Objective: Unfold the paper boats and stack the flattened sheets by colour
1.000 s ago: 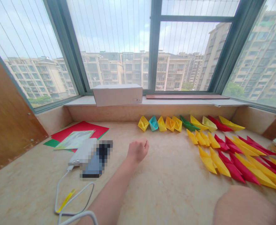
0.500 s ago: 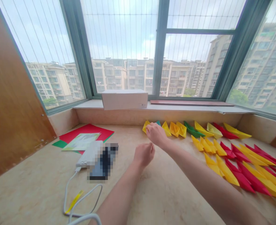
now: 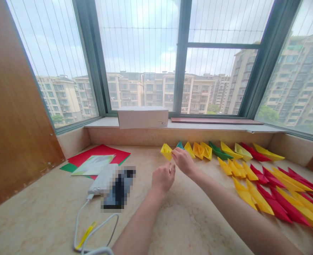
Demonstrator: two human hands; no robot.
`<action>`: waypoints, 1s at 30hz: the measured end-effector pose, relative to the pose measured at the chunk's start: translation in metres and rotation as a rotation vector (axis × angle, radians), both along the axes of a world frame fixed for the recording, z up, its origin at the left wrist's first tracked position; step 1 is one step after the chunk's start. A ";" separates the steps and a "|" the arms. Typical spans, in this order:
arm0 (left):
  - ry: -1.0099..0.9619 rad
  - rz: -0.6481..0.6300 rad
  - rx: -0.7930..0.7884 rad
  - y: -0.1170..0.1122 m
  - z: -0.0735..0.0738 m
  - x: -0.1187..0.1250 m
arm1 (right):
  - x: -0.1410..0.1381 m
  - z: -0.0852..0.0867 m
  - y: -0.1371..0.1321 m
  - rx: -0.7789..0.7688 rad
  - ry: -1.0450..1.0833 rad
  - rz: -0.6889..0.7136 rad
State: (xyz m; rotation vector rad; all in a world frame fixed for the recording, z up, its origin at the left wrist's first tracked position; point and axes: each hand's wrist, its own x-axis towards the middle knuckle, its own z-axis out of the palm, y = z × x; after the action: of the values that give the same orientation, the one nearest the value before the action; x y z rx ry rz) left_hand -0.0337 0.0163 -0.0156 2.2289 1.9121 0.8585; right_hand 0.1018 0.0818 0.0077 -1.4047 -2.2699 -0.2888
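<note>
My right hand (image 3: 183,161) pinches a small yellow folded paper boat (image 3: 166,151) at the left end of a row of paper boats (image 3: 199,150) along the back wall. It holds the boat just off the marble ledge (image 3: 177,219). My left hand (image 3: 163,178) rests on the ledge just in front of it, fingers curled into a loose fist with nothing visible in them. A teal boat (image 3: 180,145) stands right behind my right hand.
Rows of yellow and red paper boats (image 3: 268,187) cover the right side. At the left lie red and green paper sheets (image 3: 103,156), a white power bank (image 3: 102,178) with a cable (image 3: 92,230), and a blurred-out phone. A white box (image 3: 142,117) sits on the windowsill.
My right arm came into view, reached to the left end of the boat row and took hold of the yellow boat. My left hand stayed roughly in place. The view tilted up a little.
</note>
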 end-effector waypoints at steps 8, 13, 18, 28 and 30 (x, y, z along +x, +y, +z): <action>-0.780 -0.136 -0.064 0.000 -0.002 0.012 | 0.066 -0.036 -0.087 0.364 0.177 0.490; -1.042 -0.279 -0.183 -0.003 -0.006 0.024 | 0.075 -0.030 -0.106 0.206 0.183 0.562; -1.144 -0.357 -0.270 -0.010 -0.006 0.032 | 0.074 -0.028 -0.107 0.056 0.415 0.528; -1.098 -0.351 -0.149 -0.015 -0.005 0.035 | 0.080 -0.035 -0.103 -0.047 0.557 0.380; -1.047 -0.358 -0.146 -0.017 -0.006 0.035 | 0.081 -0.038 -0.100 -0.099 0.580 0.276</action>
State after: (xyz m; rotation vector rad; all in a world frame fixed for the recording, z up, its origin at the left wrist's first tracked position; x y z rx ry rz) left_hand 0.0017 -0.0003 -0.0219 1.4423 1.0052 1.3616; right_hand 0.1830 -0.0185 -0.0302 -1.0241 -1.9640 0.2898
